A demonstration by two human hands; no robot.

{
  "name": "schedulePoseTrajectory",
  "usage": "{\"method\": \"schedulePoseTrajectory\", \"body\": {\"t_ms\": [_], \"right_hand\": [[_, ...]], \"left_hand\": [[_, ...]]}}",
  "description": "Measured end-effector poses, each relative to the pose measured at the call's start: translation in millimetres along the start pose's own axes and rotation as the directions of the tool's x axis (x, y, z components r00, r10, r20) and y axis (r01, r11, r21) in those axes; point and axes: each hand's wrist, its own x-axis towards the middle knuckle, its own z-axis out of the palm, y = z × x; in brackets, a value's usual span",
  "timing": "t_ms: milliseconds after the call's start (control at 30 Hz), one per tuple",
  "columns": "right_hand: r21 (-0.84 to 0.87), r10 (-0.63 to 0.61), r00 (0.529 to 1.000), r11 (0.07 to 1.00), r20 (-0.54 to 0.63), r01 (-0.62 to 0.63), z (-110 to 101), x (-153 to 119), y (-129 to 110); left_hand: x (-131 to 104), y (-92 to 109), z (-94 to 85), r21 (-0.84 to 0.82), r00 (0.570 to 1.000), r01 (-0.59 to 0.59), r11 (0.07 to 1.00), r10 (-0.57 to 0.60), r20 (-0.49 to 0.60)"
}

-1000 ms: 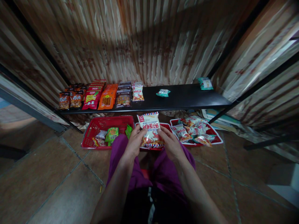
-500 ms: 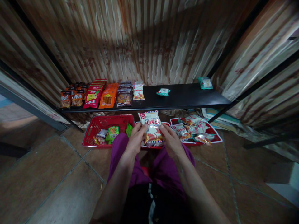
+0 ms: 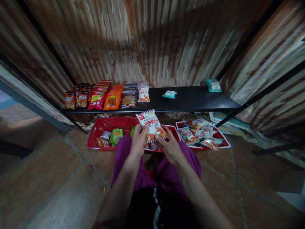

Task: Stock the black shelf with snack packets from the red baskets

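Observation:
Both hands hold one white snack bag (image 3: pixel 152 124) with red lettering and a striped top edge, above the middle basket. My left hand (image 3: pixel 139 136) grips its left side, thumb on the front. My right hand (image 3: pixel 168 142) has its lower right side between thumb and fingers. The bag tilts to the left. Behind it, a black shelf (image 3: pixel 190 101) carries rows of snack bags: dark brown ones (image 3: pixel 82 99), red ones (image 3: pixel 96 97), orange ones (image 3: pixel 113 98), dark checked ones (image 3: pixel 129 97) and white ones (image 3: pixel 144 93).
Teal bags lie on the shelf, one near its middle (image 3: pixel 169 94) and one at its right end (image 3: pixel 213 86). Below stand a red basket (image 3: pixel 91 135) with green and other packets, and a white-rimmed basket (image 3: pixel 226 143) full of bags. Metal posts flank the shelf.
The snack bag has turned and now leans left. My right hand has shifted down and left along it, its thumb now on the lower front. The whole view has moved slightly.

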Motion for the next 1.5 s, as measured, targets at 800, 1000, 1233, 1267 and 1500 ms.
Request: {"method": "schedulePoseTrajectory", "body": {"t_ms": [800,1000,1233,1267,1500], "right_hand": [[0.003,-0.049,0.999,0.999,-0.019,0.049,-10.6,8.7,-4.6],[0.051,-0.039,0.998,0.998,-0.039,0.041,-5.1,5.9,-1.2],[0.027,-0.034,0.999,0.999,-0.04,0.035,-3.7,4.9,1.5],[0.026,-0.035,0.998,0.999,-0.043,0.036,-4.1,5.0,1.3],[0.009,-0.038,0.995,0.999,-0.088,0.039,-5.9,6.0,-2.7]], "left_hand": [[-5.1,7.2,0.1,-0.05,0.978,0.139,0.989,-0.129,0.161],[-4.2,5.7,2.5,-0.073,0.985,0.14,0.987,-0.132,0.108],[-3.3,1.5,4.0,-0.084,0.99,0.132,0.988,-0.127,0.061],[-3.1,1.1,3.9,-0.088,0.989,0.137,0.987,-0.131,0.066],[-0.2,-6.5,1.4,-0.124,0.979,0.193,0.973,-0.183,0.088]]}}
